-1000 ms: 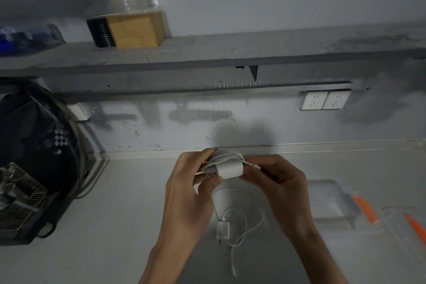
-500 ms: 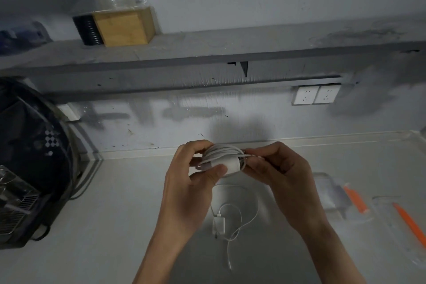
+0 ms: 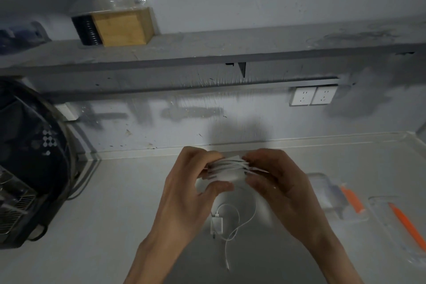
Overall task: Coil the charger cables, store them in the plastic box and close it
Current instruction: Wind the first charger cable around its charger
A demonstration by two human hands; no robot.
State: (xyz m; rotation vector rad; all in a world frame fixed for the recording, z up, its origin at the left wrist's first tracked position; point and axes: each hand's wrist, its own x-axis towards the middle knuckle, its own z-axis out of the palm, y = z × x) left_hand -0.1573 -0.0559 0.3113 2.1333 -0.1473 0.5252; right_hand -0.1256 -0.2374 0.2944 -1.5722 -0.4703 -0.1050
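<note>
A white charger with its cable wound around the block (image 3: 230, 169) is held above the grey counter between both hands. My left hand (image 3: 189, 191) grips its left side with the thumb under it. My right hand (image 3: 279, 182) pinches the right side, where the cable end sticks out. Below them a second white charger (image 3: 216, 226) lies on the counter with its cable loose in a loop. The clear plastic box (image 3: 327, 193) with an orange clip stands open at the right, and its clear lid (image 3: 401, 221) with an orange clip lies further right.
A wall with two white sockets (image 3: 312, 95) rises behind the counter, under a grey shelf (image 3: 207, 50) that carries a wooden box (image 3: 122, 26). A dark bag or case (image 3: 30, 157) fills the left edge of the counter.
The wound charger has turned in my hands so the cable windings now face up. Both hands stay in nearly the same place.
</note>
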